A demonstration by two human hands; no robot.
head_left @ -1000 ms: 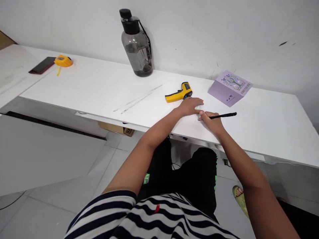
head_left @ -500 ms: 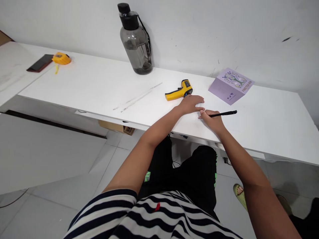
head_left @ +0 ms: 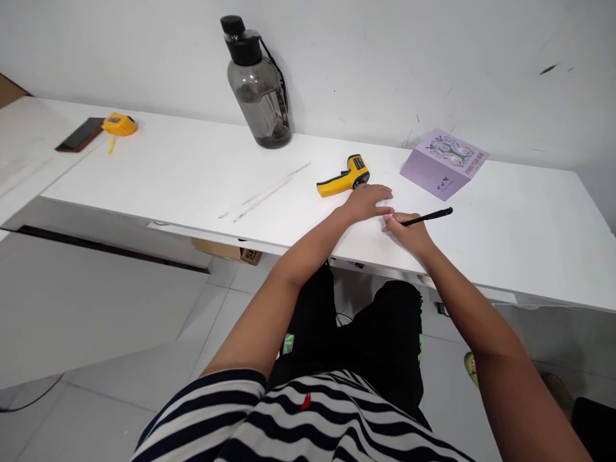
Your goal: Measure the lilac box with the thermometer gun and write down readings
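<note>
My right hand (head_left: pixel 412 232) grips a black pen (head_left: pixel 430 217), its back end pointing right and its tip hidden by the fingers. Close beside it, my left hand (head_left: pixel 368 202) lies on the white table (head_left: pixel 520 237) with thumb and fingers apart. A small whitish piece, perhaps paper, (head_left: pixel 384 221) shows between the two hands, mostly covered. Just beyond my left hand lies a yellow and black infrared thermometer gun (head_left: pixel 344 178). A folded purple card (head_left: pixel 445 165) rests behind my right hand.
A large grey water bottle (head_left: pixel 260 96) with a black lid stands against the wall. Farther left are a yellow tape measure (head_left: pixel 120 124) and a dark flat case (head_left: pixel 81 135). A cardboard box (head_left: pixel 226 250) sits below the table. Another person's sandalled foot (head_left: pixel 471 367) shows at lower right.
The view has shifted slightly. Both hands stay in nearly the same place, and the pen's angle has changed a little. The foot at lower right is now more covered by my arm.
</note>
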